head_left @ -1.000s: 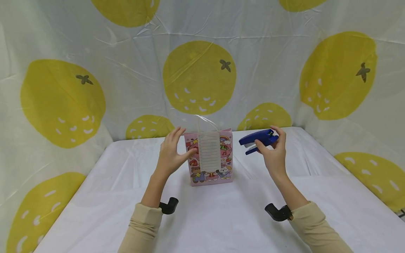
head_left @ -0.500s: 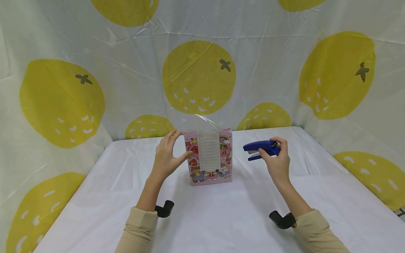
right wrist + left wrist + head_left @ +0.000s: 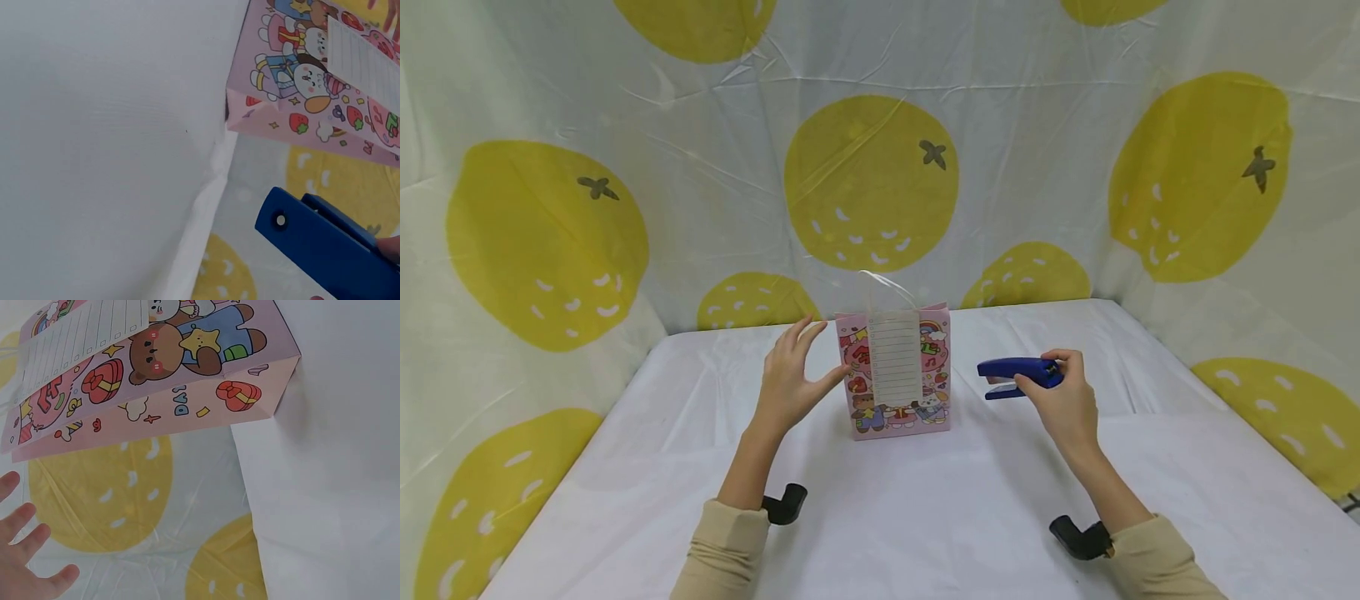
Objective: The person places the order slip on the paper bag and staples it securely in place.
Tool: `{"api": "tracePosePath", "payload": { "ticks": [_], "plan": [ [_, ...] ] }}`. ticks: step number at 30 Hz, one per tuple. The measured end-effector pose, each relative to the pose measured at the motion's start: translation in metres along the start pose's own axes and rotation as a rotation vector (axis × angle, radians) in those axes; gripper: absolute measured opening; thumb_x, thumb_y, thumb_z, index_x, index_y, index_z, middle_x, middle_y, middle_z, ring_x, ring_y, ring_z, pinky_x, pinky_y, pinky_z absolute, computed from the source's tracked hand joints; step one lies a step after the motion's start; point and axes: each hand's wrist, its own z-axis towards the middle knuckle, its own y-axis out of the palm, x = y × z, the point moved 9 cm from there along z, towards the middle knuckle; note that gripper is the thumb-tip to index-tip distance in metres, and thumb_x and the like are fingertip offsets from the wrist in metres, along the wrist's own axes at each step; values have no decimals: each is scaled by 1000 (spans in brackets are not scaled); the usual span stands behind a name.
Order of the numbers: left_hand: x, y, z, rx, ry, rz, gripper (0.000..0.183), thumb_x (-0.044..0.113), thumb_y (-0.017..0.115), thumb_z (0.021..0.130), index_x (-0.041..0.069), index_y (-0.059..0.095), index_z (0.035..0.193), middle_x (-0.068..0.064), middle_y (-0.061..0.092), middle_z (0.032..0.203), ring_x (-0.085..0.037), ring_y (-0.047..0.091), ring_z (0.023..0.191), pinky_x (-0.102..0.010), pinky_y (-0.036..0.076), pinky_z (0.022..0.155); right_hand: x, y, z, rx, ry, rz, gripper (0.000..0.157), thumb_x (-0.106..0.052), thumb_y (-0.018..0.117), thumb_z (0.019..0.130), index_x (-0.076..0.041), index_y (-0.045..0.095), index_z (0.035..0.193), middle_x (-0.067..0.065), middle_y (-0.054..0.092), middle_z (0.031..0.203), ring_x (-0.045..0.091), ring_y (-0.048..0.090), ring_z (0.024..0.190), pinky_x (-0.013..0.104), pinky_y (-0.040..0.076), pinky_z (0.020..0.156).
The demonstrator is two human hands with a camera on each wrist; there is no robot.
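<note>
A pink paper gift bag (image 3: 936,392) with cartoon animals stands upright on the white-covered table. Across its front hangs a lined paper slip (image 3: 896,358), reaching from the top edge to about the drawn animals' heads. My right hand (image 3: 1063,400) pinches a blue stapler (image 3: 1018,367) between thumb and fingers, to the right of the bag and above the table. In the right wrist view the stapler (image 3: 325,250) fills the lower right corner. My left hand (image 3: 790,375) is raised at the bag's left side, fingers spread and holding nothing; the left wrist view shows its fingers apart from the bag (image 3: 187,406).
White cord handles (image 3: 887,285) rise from the bag's top. Behind the table hangs a pale curtain with yellow fruit prints (image 3: 872,183). A black wrist camera mount sits on each forearm, the left one (image 3: 786,504) and the right one (image 3: 1080,538).
My right hand has lowered with the stapler and moved slightly right. The left hand has drawn back a little leftward from the bag. Bag and slip stay in place.
</note>
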Motion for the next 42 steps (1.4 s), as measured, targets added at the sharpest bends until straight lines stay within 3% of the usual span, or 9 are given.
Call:
{"api": "tracePosePath", "payload": {
  "ticks": [12, 29, 36, 42],
  "plan": [
    [-6, 3, -8, -39, -9, 53, 59, 43, 61, 81, 15, 47, 131, -11, 33, 144, -32, 31, 131, -61, 25, 100, 15, -3, -6, -25, 63, -171, 46, -29, 67, 78, -5, 44, 110, 22, 63, 101, 34, 61, 82, 29, 37, 54],
    [-9, 5, -18, -116, -4, 101, 59, 46, 60, 82, 16, 48, 130, -11, 30, 145, -32, 29, 133, -60, 24, 102, 18, 1, -16, -143, 20, -335, 36, -26, 65, 78, -1, 48, 96, 23, 62, 85, 28, 57, 71, 32, 38, 50],
    [-7, 4, -22, -134, 11, 128, 57, 46, 60, 82, 16, 50, 129, -11, 31, 145, -34, 29, 132, -59, 24, 102, 6, 4, -26, -159, -81, -453, 28, -21, 66, 74, 0, 54, 89, 21, 63, 81, 28, 56, 65, 36, 39, 50],
    [-5, 1, -24, -133, 23, 141, 54, 46, 60, 82, 16, 52, 126, -11, 31, 145, -33, 29, 132, -59, 23, 102, 1, 8, -35, -207, -179, -598, 20, -20, 66, 73, -4, 54, 69, 12, 56, 65, 25, 51, 58, 34, 35, 47]
  ]
}}
